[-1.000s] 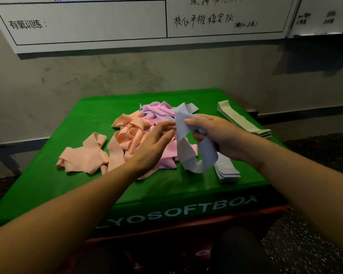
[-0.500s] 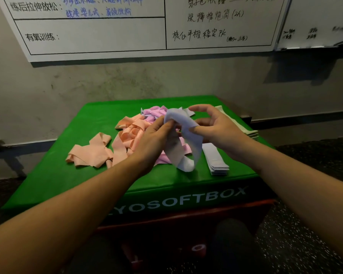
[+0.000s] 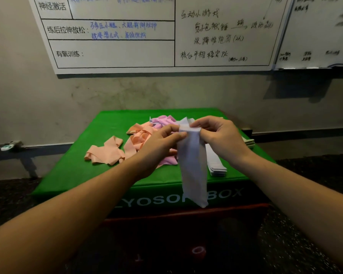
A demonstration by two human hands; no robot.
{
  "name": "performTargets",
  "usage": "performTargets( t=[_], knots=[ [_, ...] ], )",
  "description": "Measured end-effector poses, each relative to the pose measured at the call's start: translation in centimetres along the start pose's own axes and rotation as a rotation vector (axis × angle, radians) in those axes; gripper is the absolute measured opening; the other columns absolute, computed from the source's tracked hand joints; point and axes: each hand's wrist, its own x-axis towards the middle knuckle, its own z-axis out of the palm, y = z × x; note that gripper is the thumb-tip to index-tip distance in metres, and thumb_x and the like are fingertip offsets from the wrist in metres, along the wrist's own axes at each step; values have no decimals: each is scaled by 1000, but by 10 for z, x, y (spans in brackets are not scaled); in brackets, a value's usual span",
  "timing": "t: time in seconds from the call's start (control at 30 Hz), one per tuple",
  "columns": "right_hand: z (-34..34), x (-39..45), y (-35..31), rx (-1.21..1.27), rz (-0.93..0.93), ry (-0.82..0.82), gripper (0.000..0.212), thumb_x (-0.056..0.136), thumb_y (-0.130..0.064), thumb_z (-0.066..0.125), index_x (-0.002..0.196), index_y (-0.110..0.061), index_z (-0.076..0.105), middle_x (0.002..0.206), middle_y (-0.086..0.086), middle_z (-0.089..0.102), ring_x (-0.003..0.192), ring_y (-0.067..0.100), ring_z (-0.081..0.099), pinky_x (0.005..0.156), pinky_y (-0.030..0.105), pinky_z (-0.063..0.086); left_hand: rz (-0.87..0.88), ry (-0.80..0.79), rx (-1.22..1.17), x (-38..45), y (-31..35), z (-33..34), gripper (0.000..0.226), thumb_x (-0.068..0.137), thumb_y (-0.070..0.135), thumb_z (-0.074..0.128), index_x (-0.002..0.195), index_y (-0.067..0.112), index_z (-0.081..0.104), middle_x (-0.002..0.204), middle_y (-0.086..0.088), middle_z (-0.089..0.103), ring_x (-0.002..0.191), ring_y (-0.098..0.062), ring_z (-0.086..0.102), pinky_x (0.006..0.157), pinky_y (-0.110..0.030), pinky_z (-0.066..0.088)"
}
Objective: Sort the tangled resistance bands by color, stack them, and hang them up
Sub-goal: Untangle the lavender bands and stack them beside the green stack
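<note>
Head view, my left hand point(image 3: 160, 143) and right hand point(image 3: 219, 138) each pinching the top of a pale blue band point(image 3: 192, 167), it hanging over the green box point(image 3: 107, 175), peach bands point(image 3: 107, 154) and pink bands point(image 3: 163, 121) tangled behind, blue stack point(image 3: 216, 165) just right.

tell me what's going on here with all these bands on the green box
A person is sorting resistance bands by color. Both hands, left hand and right hand, pinch the top of a pale blue band, which hangs down in front of the green box. A neat stack of pale blue bands lies on the box to its right. Peach bands and pink bands are still tangled in a pile.
</note>
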Motion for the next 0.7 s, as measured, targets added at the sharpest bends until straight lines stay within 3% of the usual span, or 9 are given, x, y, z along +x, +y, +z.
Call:
performTargets(
  t=[0.1,0.23,0.37,0.53,0.63,0.7],
  knots=[
    [-1,-7,-11,11,-1,-17,42,84,10,55,80,-28,72,75,0,70,68,9,60,67,38,56,18,16,-9,-8,10,4,4,97,12,60,99,13,63,88,2,72,82,-8,68,65,-23,54],
    [-6,-17,-17,95,25,-127,33,90,8,58,90,-23,70,86,8,74,76,14,63,71,36,57,2,68,-16,-16,13,7,7,97,15,61,100,10,63,100,-13,72,91,-19,67,76,-33,55],
    [-10,-31,-26,214,72,-235,27,94,9,54,96,-15,66,77,-10,74,71,3,68,59,17,53,47,199,-49,-22,8,14,15,94,17,66,97,3,67,96,-17,70,88,-20,61,80,-39,47],
    [-11,-39,-27,243,68,-217,12,94,-2,62,102,-10,67,77,-8,72,67,0,65,58,15,52,89,243,-1,-28,6,18,14,91,20,70,84,11,62,94,-30,64,83,-23,59,76,-41,47],
    [-14,-37,-27,172,34,-152,11,93,-5,64,92,-14,70,72,-12,72,65,-2,63,59,15,51,101,273,28,-29,6,23,21,90,20,72,80,15,54,79,-19,59,74,-22,55,65,-38,47],
    [-17,-35,-28,136,19,-143,15,93,-4,65,88,-17,70,71,-14,72,66,-3,62,61,14,50,100,263,0,-30,8,25,21,90,18,72,87,16,52,84,-17,61,78,-27,59,68,-45,51]
  ],
)
